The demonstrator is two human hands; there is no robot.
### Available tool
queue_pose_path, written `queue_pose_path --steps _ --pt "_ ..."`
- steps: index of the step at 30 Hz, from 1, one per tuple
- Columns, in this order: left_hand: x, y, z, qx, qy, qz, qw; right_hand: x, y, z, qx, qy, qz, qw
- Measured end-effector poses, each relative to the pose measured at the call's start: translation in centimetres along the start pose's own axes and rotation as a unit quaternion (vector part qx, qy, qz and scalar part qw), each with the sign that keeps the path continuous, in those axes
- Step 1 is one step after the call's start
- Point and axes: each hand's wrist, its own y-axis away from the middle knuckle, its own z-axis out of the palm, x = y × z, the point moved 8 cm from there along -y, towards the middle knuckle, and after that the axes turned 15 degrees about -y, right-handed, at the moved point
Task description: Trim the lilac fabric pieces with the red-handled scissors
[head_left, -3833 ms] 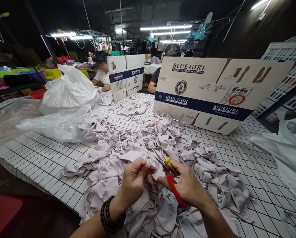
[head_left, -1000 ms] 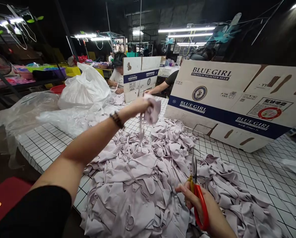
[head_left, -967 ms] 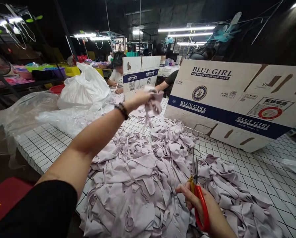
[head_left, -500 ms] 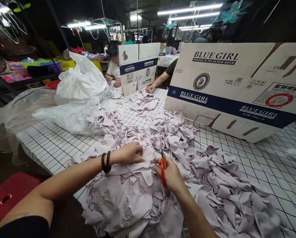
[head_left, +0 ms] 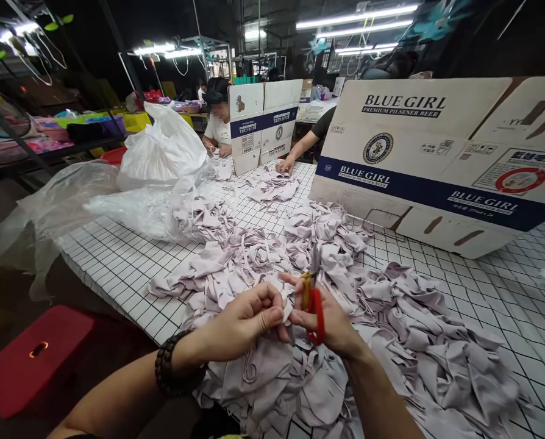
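Observation:
My left hand (head_left: 249,317) is closed in a pinch on a small pale piece of fabric (head_left: 288,308), part of which shows between the two hands. Close beside it, my right hand (head_left: 330,320) has red-and-yellow-handled scissors (head_left: 317,311) hooked in its fingers, blades pointing up and away. The right thumb and fingertips are near the same bit of fabric; whether they grip it too is unclear. Beneath both hands spreads a heap of pale lilac fabric pieces (head_left: 309,390) with thin straps. More of the same cloth (head_left: 428,335) lies to the right.
A large printed carton (head_left: 405,140) stands at the right, a smaller carton (head_left: 266,125) further back. White plastic bags (head_left: 163,152) lie at the left of the grid-patterned table (head_left: 112,268). A co-worker's arm (head_left: 306,143) reaches between the cartons; another person (head_left: 218,131) sits behind. A red stool (head_left: 48,360) is lower left.
My left hand has come back off the heap toward me and now pinches fabric close to the right hand. The scissors have turned slightly in my right hand. The view has shifted a little left.

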Motion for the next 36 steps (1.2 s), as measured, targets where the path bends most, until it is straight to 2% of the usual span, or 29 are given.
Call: queue_pose_path --steps 3,6,9,12,16,18,19,20,22,26,29,32,36 --pt "-0.2 1.0 1.1 0.014 0.111 0.017 0.994 1.3 -0.1 0.8 -0.001 -0.016 0.004 1.0" --pt "-0.6 1.5 0.7 0.022 0.137 -0.017 0.99 0.3 -0.3 0.3 0.008 -0.026 -0.01 1.0" --pt "-0.6 1.5 0.5 -0.015 0.063 -0.081 0.995 -3.4 0.1 -0.1 -0.011 -0.002 -0.029 1.0" --pt "0.5 0.7 1.5 -0.063 0.0 -0.104 0.993 -8.4 0.9 0.9 -0.068 0.123 -0.062 0.988" --pt "3.4 -1.2 3.9 -0.086 0.037 -0.043 0.995 -14.6 1.8 3.7 -0.119 0.311 -0.135 0.933" --pt "4.6 -1.8 4.5 -0.069 0.058 -0.008 0.996 -16.2 1.8 4.8 -0.133 0.373 -0.159 0.904" --pt "4.9 -2.1 4.6 -0.057 0.066 0.005 0.996 -16.5 1.7 5.0 -0.136 0.384 -0.164 0.899" --pt "5.0 -2.2 4.6 -0.046 0.075 0.015 0.996 -16.4 1.4 5.0 -0.134 0.381 -0.163 0.9" --pt "4.6 -2.3 4.4 -0.03 0.101 0.018 0.994 -15.2 0.7 4.0 -0.112 0.341 -0.146 0.922" --pt "1.8 -2.1 3.3 0.012 0.149 -0.011 0.989 -9.5 -0.4 0.5 -0.03 0.202 -0.097 0.974" --pt "-0.1 -1.9 2.6 0.049 0.143 -0.026 0.988 -5.8 0.0 -1.4 0.039 0.139 -0.11 0.983" --pt "-0.7 -1.6 1.4 0.117 0.082 0.0 0.99 -4.1 0.9 -2.0 0.073 0.106 -0.121 0.984" --pt "0.7 -0.6 -0.6 0.243 -0.062 0.085 0.964 -3.8 1.8 -1.6 0.064 0.102 -0.094 0.988"
